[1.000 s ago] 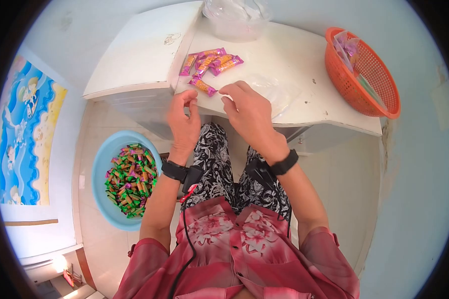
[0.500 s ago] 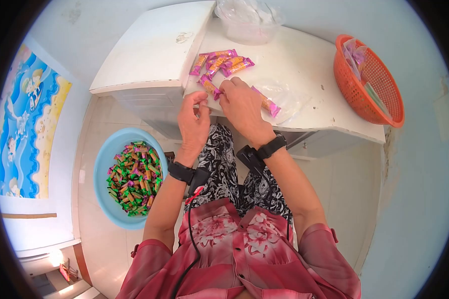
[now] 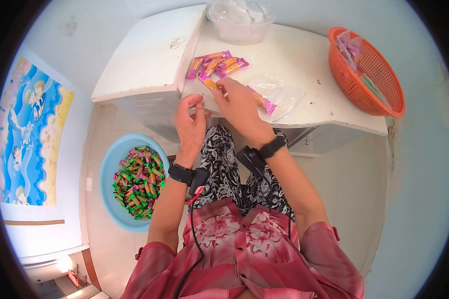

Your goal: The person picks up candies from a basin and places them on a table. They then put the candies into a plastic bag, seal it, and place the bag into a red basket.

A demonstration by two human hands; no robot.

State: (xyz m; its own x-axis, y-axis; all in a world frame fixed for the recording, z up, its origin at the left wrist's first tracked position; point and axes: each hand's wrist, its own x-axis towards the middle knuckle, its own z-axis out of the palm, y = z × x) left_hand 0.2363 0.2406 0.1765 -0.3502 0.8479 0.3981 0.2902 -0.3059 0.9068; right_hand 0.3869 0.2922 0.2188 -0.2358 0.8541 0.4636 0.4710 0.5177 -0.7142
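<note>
Purple-and-orange wrapped snack bars (image 3: 212, 65) lie in a loose pile on the white desk. Just in front of the pile, one snack bar (image 3: 208, 81) has its right end under the fingertips of my right hand (image 3: 238, 105), which pinch it. Another wrapped bar (image 3: 262, 100) rests to the right of that hand, partly hidden by it, beside a clear plastic bag (image 3: 287, 102). My left hand (image 3: 190, 122) hovers at the desk's front edge, its fingers curved and a little apart, with nothing visible in it.
A blue basin (image 3: 108, 192) full of green-and-purple wrapped sweets stands on the floor to the left. An orange basket (image 3: 351, 84) with packaging sits at the desk's right end. At the back is a clear tub (image 3: 239, 32) with plastic bags. A raised white cabinet top (image 3: 144, 55) borders the left.
My right hand has shifted slightly, its fingers now at the end of the near snack bar. My left hand stays close to its place, and the camera view has moved a little.
</note>
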